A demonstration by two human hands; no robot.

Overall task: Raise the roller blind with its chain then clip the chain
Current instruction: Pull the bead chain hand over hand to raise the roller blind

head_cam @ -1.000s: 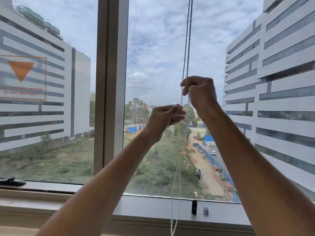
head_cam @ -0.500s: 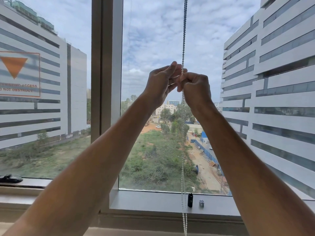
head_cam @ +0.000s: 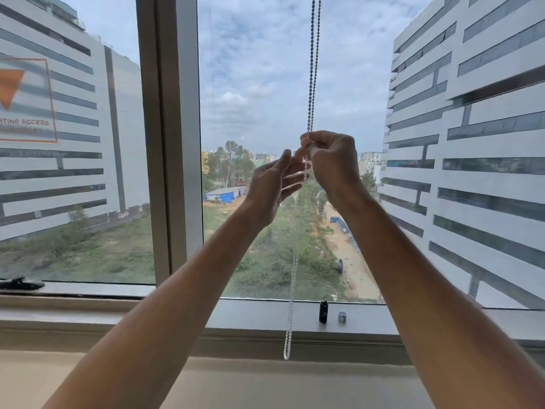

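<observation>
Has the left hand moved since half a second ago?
Yes. The left hand has dropped below the right hand, lower against the window mullion.

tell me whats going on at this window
A person stands at the window working the blind's bead chain. The right hand is closed on the chain where it comes down from above. The left hand, fingers open, is just beside it. The chain's loop hangs slack below, down to the sill.

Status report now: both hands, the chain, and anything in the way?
Right hand shut on chain. Left hand open beside it, fingers blurred. Chain's loop hangs past the sill. Nothing blocks; two small objects stand on the sill, apart.
</observation>
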